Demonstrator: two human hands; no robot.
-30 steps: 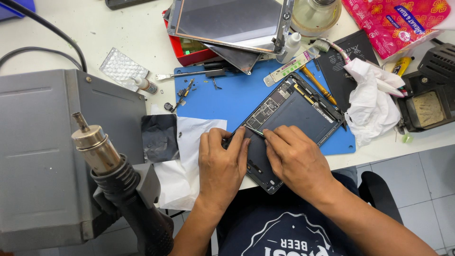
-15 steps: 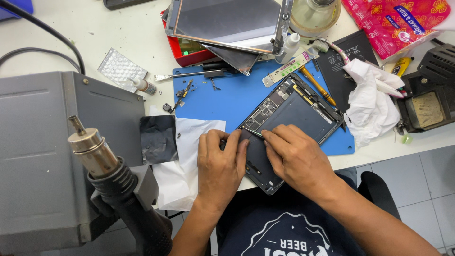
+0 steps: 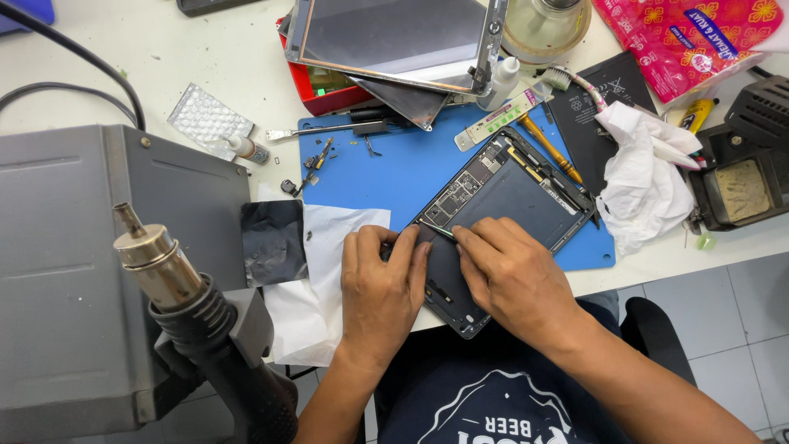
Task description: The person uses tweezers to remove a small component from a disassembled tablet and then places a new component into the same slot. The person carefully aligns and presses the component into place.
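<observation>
Two hands work on an opened tablet (image 3: 501, 214) that lies tilted across a blue mat (image 3: 394, 164), with its lower corner hanging over the near edge of the white table (image 3: 148, 49). The left hand (image 3: 380, 284) lies flat, fingers together, and presses on the lower left side of the tablet. The right hand (image 3: 509, 275) pinches a thin tool (image 3: 440, 231) between thumb and forefinger, and its tip touches the inner edge near the circuit board. I judge that the step in hand is fine work on a small part or connector inside the case, while the other hand holds the case steady. The next move probably calls for a small and light motion of the tool tip, with firm pressure from the flat hand, because the overhanging corner can tip or slide.

Room for moving is narrow. On the left a hot-air nozzle (image 3: 152, 255) stands up near the left forearm, in front of a grey metal box (image 3: 74, 271). White paper (image 3: 329, 271) and a dark square piece (image 3: 273, 241) lie just beside the left hand. On the right a crumpled white tissue (image 3: 645, 185) touches the mat edge. Behind the tablet there are a screen panel (image 3: 394, 37), an orange-handled tool (image 3: 549, 148) and small parts. The freest room is on the bare middle of the mat.
</observation>
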